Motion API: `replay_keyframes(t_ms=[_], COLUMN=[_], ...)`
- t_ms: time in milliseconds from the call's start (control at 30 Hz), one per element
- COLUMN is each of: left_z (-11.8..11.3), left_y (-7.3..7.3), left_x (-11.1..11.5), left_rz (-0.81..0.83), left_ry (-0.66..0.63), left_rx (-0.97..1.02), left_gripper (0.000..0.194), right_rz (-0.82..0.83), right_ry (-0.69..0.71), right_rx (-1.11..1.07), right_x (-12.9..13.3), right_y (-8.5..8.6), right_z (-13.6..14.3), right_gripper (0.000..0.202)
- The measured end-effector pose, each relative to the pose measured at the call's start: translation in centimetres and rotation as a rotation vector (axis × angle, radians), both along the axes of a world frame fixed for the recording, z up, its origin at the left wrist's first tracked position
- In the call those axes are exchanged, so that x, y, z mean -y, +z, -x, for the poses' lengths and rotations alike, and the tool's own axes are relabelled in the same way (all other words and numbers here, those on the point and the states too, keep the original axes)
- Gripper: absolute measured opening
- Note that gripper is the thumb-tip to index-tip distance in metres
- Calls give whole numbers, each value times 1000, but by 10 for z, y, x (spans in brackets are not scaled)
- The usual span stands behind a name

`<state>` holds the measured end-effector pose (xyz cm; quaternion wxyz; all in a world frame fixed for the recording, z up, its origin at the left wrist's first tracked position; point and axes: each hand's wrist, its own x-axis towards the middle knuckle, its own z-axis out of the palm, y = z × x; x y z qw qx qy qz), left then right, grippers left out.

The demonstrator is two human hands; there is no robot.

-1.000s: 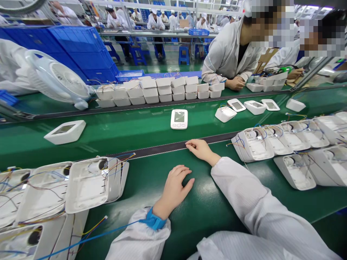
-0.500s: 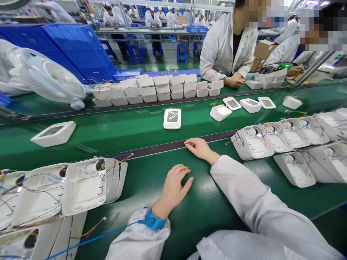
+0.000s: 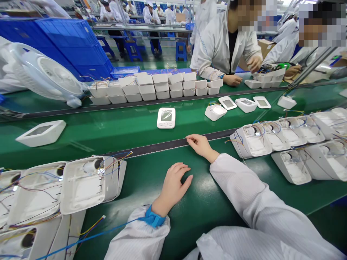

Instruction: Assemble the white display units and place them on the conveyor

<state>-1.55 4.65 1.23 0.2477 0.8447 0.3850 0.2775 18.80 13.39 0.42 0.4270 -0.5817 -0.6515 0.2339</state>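
Observation:
My left hand [image 3: 176, 187], with a blue strap [image 3: 154, 216] round its wrist, lies on the green bench holding nothing, its thumb spread from the fingers. My right hand [image 3: 202, 147] rests by the black edging strip [image 3: 162, 145] of the belt, loosely bent and empty. Beyond it, on the green belt [image 3: 114, 126], sits a white device with a grey screen and buttons [image 3: 166, 118]. Left of my left hand are open white housings [image 3: 84, 184] with coloured wires. More wired housings [image 3: 252, 141] stand right of my right hand.
Another white device [image 3: 42, 133] is on the belt at left; several white casings [image 3: 245, 104] lie farther right. Stacked housings [image 3: 155, 88] line the far side, beside a fan [image 3: 48, 74] and blue crates [image 3: 70, 47]. A co-worker [image 3: 217, 47] leans there. A blue cord [image 3: 89, 238] trails from my wrist.
The devices and casings on the belt have shifted left. The co-worker's hands, together before, are now apart, one raised. My hands have hardly moved.

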Motion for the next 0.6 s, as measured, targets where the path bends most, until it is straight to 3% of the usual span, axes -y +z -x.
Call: replay_keyframes(t_ms=[200,300,433,600], left_z=[0,1,1,1], left_y=[0,0,-1,1], left_x=[-1,-1,-1,0], left_rz=[11,8,4,25], left_ry=[2,2,-2,-2], left_rx=[28,36,36,43], left_gripper=[20,20,20,19], right_rz=[-49,55,99,9], right_ry=[-246,-481,-566,-524], right_rx=[-43,-31,-49,-95], right_x=[-45,-72,-82,-66], right_y=[6,8,2,2], right_z=[-45,-78,-98,-87], right_gripper=[53,71,60,37])
